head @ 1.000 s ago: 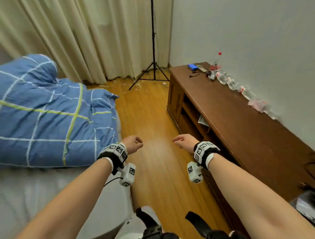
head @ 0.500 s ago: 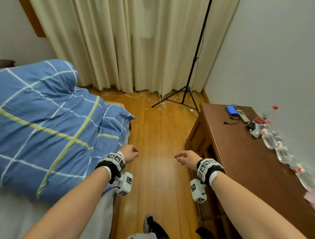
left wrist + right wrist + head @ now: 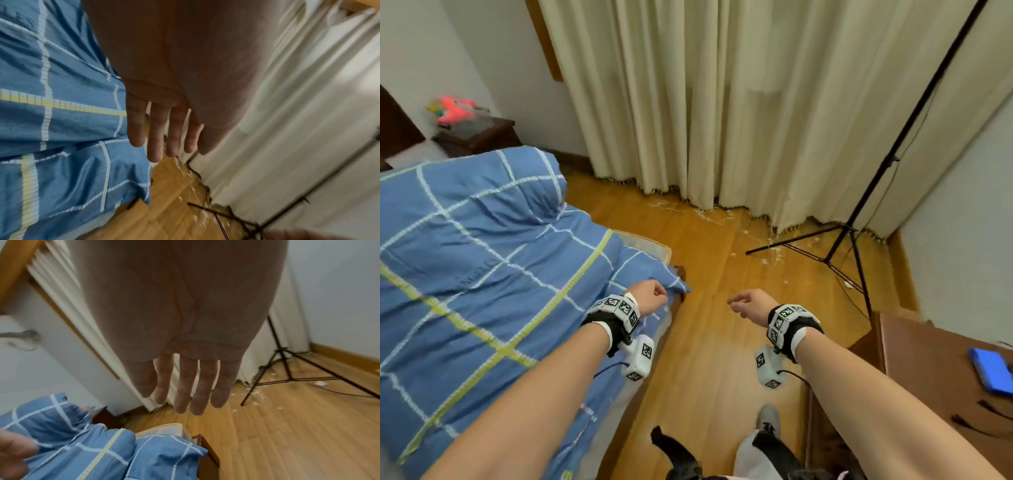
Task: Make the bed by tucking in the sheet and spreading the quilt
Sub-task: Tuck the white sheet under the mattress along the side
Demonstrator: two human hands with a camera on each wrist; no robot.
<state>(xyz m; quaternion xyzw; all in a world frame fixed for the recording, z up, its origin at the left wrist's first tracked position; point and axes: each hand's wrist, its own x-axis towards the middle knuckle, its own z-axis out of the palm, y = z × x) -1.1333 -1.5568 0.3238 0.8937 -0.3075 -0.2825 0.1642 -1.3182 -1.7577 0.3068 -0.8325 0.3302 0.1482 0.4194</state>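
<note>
A blue quilt (image 3: pixel 482 274) with white and yellow check lines lies bunched on the bed at the left; it also shows as the quilt (image 3: pixel 61 129) in the left wrist view and the quilt (image 3: pixel 102 451) in the right wrist view. Its corner hangs over the bed's edge. My left hand (image 3: pixel 650 296) hovers over that corner, fingers (image 3: pixel 154 138) straight and empty. My right hand (image 3: pixel 748 303) hangs over the wooden floor, fingers (image 3: pixel 185 391) relaxed, holding nothing. A strip of pale sheet (image 3: pixel 643 241) peeks out beyond the quilt.
Cream curtains (image 3: pixel 722 102) cover the far wall. A black tripod (image 3: pixel 852 236) stands on the wooden floor (image 3: pixel 722 359) at the right. A brown cabinet (image 3: pixel 928 377) with a blue item (image 3: pixel 993 370) is at the near right. A dark nightstand (image 3: pixel 479 137) sits beyond the bed.
The view has swung up and left toward the curtains and bed head. Both hands have kept their spacing and moved forward along the bed's side; the left is now over the quilt's corner.
</note>
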